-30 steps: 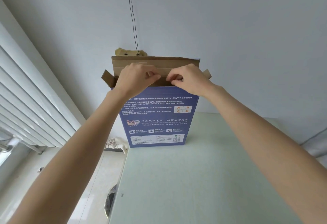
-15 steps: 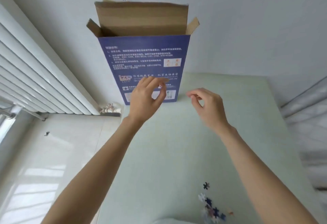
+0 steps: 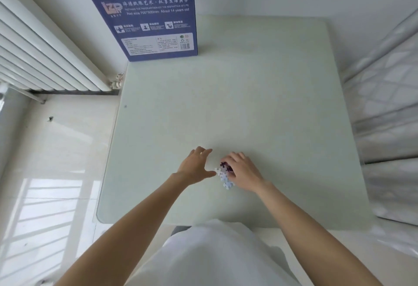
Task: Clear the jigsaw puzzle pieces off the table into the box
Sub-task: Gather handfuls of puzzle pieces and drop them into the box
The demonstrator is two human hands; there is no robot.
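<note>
Puzzle pieces (image 3: 224,174): small cluster, white and dark, lay on the tabletop near its front edge, between the hands.
Right hand (image 3: 243,171): fingers curled over the cluster, touching it; grip unclear.
Left hand (image 3: 196,165): spread, empty, just beside the pieces.
Box (image 3: 149,14): blue, upright at far-left corner, well apart.
Tabletop (image 3: 248,96): pale green.

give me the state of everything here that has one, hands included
box: upright at the table's far edge, top out of frame
puzzle pieces: small heap on the table, partly under the right hand
left hand: open, empty, beside the heap
right hand: curled over the pieces, grip unclear
</note>
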